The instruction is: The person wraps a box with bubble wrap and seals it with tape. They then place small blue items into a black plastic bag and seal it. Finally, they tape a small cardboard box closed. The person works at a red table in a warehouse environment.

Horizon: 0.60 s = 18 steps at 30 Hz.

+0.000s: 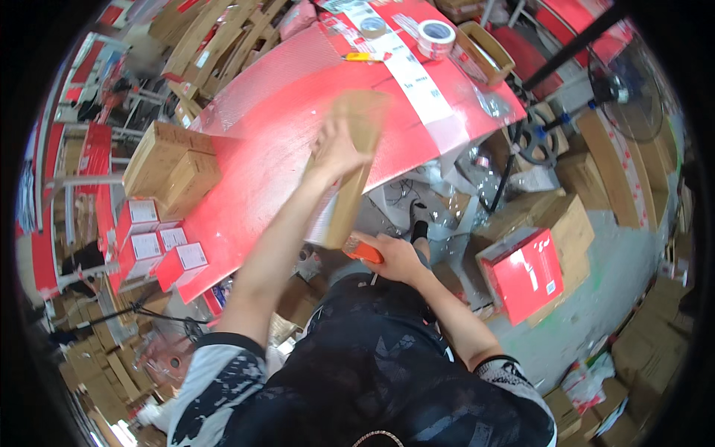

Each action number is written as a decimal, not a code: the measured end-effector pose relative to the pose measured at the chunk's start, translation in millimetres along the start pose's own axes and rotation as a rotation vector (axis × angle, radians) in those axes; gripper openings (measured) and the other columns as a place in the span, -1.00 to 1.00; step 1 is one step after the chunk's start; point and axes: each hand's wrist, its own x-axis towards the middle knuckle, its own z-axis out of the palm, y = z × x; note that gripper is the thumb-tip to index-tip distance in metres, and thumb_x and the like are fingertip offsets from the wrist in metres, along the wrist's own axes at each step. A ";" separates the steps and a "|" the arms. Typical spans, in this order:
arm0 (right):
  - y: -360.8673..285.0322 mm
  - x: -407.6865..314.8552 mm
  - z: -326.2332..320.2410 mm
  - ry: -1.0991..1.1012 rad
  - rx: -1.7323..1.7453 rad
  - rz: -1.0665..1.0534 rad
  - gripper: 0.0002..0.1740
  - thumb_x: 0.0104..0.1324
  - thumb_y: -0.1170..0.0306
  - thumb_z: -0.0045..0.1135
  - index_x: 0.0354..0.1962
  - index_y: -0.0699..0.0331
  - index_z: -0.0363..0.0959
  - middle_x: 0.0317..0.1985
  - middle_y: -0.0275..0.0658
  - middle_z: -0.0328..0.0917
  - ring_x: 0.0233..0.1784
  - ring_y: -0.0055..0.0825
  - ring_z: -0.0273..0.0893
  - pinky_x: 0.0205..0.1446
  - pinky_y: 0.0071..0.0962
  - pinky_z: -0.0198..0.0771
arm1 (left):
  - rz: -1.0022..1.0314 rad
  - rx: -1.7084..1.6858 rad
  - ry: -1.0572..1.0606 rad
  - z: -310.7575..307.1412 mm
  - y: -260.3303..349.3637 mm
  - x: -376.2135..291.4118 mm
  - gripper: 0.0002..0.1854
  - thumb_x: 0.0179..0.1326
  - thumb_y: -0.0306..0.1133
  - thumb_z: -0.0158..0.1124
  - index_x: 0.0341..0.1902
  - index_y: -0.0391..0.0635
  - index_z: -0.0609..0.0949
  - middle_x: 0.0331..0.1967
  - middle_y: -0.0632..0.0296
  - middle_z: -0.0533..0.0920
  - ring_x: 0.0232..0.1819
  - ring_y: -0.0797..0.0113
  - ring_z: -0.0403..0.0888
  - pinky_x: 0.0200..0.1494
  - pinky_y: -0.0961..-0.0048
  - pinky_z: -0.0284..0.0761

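My left hand [335, 148] grips a long brown cardboard box [353, 195] over the red table [268, 162]. The box is tilted, its far end is blurred, and a white printed label shows on its left side. Close to the box's near end, my right hand [395, 258] is closed around an orange hand tool [364, 250]. Its exact kind is unclear, and whether its tip touches the box cannot be told.
Stacked cardboard boxes [173, 167] and several red-and-white boxes [146, 246] stand on the table's left. Tape rolls [436, 38], a yellow utility knife [364, 57] and an open carton [485, 53] lie at its far side. A red box [522, 276] and a fan [617, 89] are on the right.
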 end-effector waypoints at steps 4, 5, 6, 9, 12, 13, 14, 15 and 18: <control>63.0 -40.6 -24.1 0.178 0.012 0.103 -0.40 0.30 0.10 0.42 0.31 -0.12 0.67 -0.02 0.02 0.76 -0.03 0.04 0.78 0.09 0.04 0.66 | 0.746 0.566 -0.103 -38.4 -1.3 -55.8 0.39 0.03 -0.14 0.64 0.85 0.03 -0.07 0.84 -0.09 -0.11 0.83 -0.36 -0.22 0.67 -0.61 -0.15; 83.6 -54.0 -30.0 0.214 -0.006 0.167 -0.38 0.29 0.11 0.43 0.32 -0.13 0.67 -0.02 0.02 0.77 -0.03 0.03 0.78 0.10 0.03 0.66 | 0.803 0.679 -0.117 -24.3 -11.1 -67.8 0.38 0.06 -0.20 0.61 0.86 0.06 -0.10 0.86 -0.07 -0.16 0.85 -0.33 -0.26 0.68 -0.61 -0.17; 101.3 -66.1 -36.4 0.278 -0.050 0.187 -0.37 0.29 0.12 0.44 0.33 -0.11 0.67 -0.03 0.03 0.77 -0.03 0.04 0.78 0.10 0.02 0.66 | 0.725 0.618 -0.228 9.4 -31.6 -75.3 0.35 0.11 -0.23 0.57 0.86 0.08 -0.11 0.87 -0.05 -0.20 0.85 -0.31 -0.30 0.69 -0.60 -0.22; 132.6 -87.1 -45.6 0.483 -0.056 0.293 -0.38 0.30 0.21 0.47 0.33 -0.02 0.67 -0.07 0.04 0.76 -0.05 0.03 0.76 0.08 -0.07 0.66 | 0.615 0.438 -0.278 69.4 -62.5 -90.4 0.20 0.27 -0.30 0.44 0.86 0.09 -0.10 0.87 -0.01 -0.24 0.86 -0.26 -0.34 0.73 -0.55 -0.27; 51.0 -78.2 -75.2 0.675 0.023 0.187 -0.37 0.31 0.29 0.46 0.36 0.02 0.66 -0.09 0.01 0.70 -0.12 0.02 0.73 -0.01 -0.15 0.65 | 0.645 0.509 -0.178 58.2 -56.2 -93.8 -0.05 0.42 -0.34 0.30 0.83 0.03 0.12 0.83 -0.08 -0.01 0.83 -0.23 -0.06 0.72 -0.45 -0.05; 25.9 -81.0 -70.2 0.740 0.048 0.136 -0.38 0.34 0.31 0.44 0.37 0.03 0.65 -0.06 0.02 0.70 -0.08 -0.01 0.73 0.01 -0.16 0.64 | 0.540 0.139 -0.254 50.2 -52.1 -95.6 -0.16 0.45 -0.34 0.31 0.76 -0.03 0.23 0.76 -0.08 0.14 0.75 -0.16 0.11 0.67 -0.32 0.09; 0.0 -83.6 -61.3 0.809 0.071 0.086 -0.40 0.37 0.34 0.42 0.38 0.04 0.64 -0.02 0.02 0.69 -0.04 -0.03 0.74 0.04 -0.17 0.63 | 0.425 -0.227 -0.322 40.5 -47.8 -96.2 -0.25 0.48 -0.35 0.32 0.70 -0.08 0.33 0.68 -0.08 0.30 0.67 -0.08 0.28 0.62 -0.20 0.24; -18.0 -83.6 -50.7 0.884 0.092 0.037 -0.41 0.40 0.36 0.41 0.39 0.05 0.63 0.01 0.03 0.69 -0.01 -0.06 0.74 0.06 -0.19 0.62 | 0.301 -0.587 -0.385 33.8 -43.9 -96.6 -0.34 0.51 -0.35 0.34 0.63 -0.14 0.44 0.60 -0.09 0.45 0.60 0.00 0.44 0.58 -0.08 0.38; -32.5 -75.0 -20.0 0.592 -0.158 -0.044 -0.28 0.33 0.32 0.46 0.45 -0.06 0.57 -0.09 -0.08 0.59 -0.22 -0.10 0.71 -0.18 -0.16 0.65 | 0.009 -1.023 -0.813 35.2 -32.1 -123.1 -0.54 0.62 -0.13 0.30 0.38 -0.18 0.65 0.23 0.15 0.73 0.36 0.22 0.63 0.37 0.25 0.53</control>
